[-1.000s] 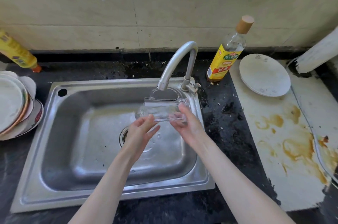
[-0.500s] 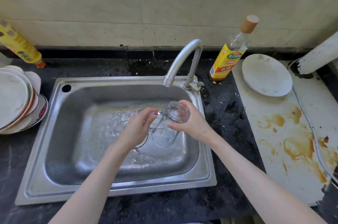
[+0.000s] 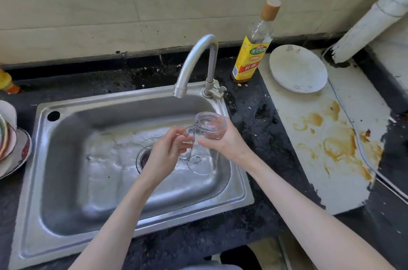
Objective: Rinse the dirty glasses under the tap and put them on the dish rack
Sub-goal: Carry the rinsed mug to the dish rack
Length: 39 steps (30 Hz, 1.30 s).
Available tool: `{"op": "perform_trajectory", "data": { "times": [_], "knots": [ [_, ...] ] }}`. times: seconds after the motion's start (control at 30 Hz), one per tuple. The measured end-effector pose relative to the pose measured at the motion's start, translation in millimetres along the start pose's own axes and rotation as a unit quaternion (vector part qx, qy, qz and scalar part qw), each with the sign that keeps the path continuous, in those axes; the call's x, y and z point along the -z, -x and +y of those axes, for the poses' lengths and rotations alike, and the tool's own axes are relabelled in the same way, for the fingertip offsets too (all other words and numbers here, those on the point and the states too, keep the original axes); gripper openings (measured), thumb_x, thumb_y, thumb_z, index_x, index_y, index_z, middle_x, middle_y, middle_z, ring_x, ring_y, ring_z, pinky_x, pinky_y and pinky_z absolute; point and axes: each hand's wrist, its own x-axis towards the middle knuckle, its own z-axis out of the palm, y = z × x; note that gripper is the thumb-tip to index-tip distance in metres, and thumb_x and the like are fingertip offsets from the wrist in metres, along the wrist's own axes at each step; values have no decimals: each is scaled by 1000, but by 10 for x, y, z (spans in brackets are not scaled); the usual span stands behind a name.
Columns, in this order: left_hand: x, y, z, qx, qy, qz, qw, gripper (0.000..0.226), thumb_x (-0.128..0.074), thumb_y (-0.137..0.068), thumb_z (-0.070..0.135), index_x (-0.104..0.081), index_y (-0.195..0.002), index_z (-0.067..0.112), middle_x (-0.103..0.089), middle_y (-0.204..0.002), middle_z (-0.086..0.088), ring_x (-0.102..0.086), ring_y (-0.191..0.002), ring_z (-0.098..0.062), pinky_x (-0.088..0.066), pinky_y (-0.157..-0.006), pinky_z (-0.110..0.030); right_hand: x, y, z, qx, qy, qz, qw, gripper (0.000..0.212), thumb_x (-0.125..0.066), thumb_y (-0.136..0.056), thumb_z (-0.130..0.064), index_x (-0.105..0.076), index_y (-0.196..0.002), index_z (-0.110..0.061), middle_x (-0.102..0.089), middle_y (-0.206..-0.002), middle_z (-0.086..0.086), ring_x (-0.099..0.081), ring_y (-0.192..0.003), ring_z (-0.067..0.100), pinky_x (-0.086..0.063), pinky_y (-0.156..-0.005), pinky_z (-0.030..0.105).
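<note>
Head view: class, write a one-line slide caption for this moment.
Both hands, left and right, hold a clear glass mug over the steel sink, below the tap.

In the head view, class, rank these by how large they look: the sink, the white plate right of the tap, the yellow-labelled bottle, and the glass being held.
1. sink
2. white plate
3. yellow-labelled bottle: close to the plate, so unsure
4. glass

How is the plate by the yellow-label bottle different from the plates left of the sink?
The plate beside the bottle lies alone and looks plain white; the plates left of the sink are stacked, some with coloured rims, and partly cut off by the frame. All sit on the counter.
</note>
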Motion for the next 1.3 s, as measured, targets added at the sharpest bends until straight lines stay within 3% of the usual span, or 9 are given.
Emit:
{"op": "perform_trajectory", "data": {
  "times": [0.13, 0.23, 0.37, 0.53, 0.6, 0.8, 0.93, 1.13, 1.3],
  "knots": [
    [-40, 90, 33, -24, -167, -67, 983, 16, -43, -97, 26, -47, -102, 40, -66, -111, 3, -65, -98, -13, -50, -86, -34, 103, 255, 89, 5, 36, 49, 998, 66, -84, -66, -18, -44, -119, -24, -58, -116, -4, -59, -107, 10, -48, -95, 29],
    [-80, 115, 119, -40, -256, -98, 961, 44, -44, -93, 41, -39, -135, 31, -50, -136, 5, -51, -121, -15, -43, -98, -33, 211, 476, 116, 22, 56, 80, 995, 70, -86, -63, -22, -43, -119, -23, -58, -111, -9, -59, -104, 8, -47, -95, 33],
    [-298, 253, 374, -135, -336, -121, 924, 56, -44, -92, 40, -30, -144, 22, -36, -148, 3, -36, -134, -15, -24, -105, -20, 467, 902, 185, 36, 33, 145, 988, 75, -87, -62, -25, -43, -122, -21, -60, -113, -8, -60, -103, 8, -50, -94, 36],
    [-745, 625, 719, -260, -422, -177, 850, 71, -22, -88, 68, -23, -147, 28, -27, -153, 2, -30, -139, -17, -21, -110, -27, 840, 1859, 296, 58, -5, 257, 965, 66, -87, -62, -23, -45, -111, -34, -60, -109, -13, -60, -100, 4, -50, -93, 33],
    [-963, 896, 785, -292, -448, -206, 820, 83, -6, -77, 74, -18, -147, 30, -22, -154, 4, -24, -141, -16, -19, -113, -29, 908, 2335, 406, 60, -27, 306, 950, 69, -87, -58, -26, -47, -114, -30, -61, -110, -11, -60, -102, 6, -50, -94, 34],
    [-1652, 1941, 930, -390, -448, -305, 744, 86, 5, -78, 78, -18, -147, 33, -22, -154, 7, -17, -143, -16, -12, -114, -30, 812, 4020, 840, 52, -63, 443, 893, 62, -88, -59, -20, -46, -102, -36, -61, -106, -12, -59, -95, -7, -45, -83, 15],
    [-2210, 2669, 1087, -472, -431, -367, 676, 91, 11, -70, 81, -12, -147, 38, -13, -153, 14, -11, -143, -9, -6, -112, -25, 667, 5184, 1100, 30, -83, 531, 842, 69, -82, -48, -42, -47, -108, -36, -64, -106, -12, -62, -99, 2, -48, -90, 27],
    [-3082, 3833, 1296, -575, -372, -467, 559, 83, 3, -78, 76, -17, -147, 35, -11, -152, 15, -9, -144, -10, -2, -111, -22, 474, 6756, 1426, 16, -108, 649, 753, 56, -82, -68, -4, -51, -109, -27, -65, -99, -13, -63, -92, -2, -50, -79, 21],
    [-3804, 4657, 1328, -616, -325, -523, 491, 75, -6, -82, 69, -15, -147, 34, -7, -151, 16, -3, -142, -6, 4, -109, -21, 392, 7680, 1795, -12, -126, 728, 674, 60, -84, -63, -13, -50, -112, -22, -66, -106, -2, -66, -95, 8, -52, -80, 24]
  ]
}}
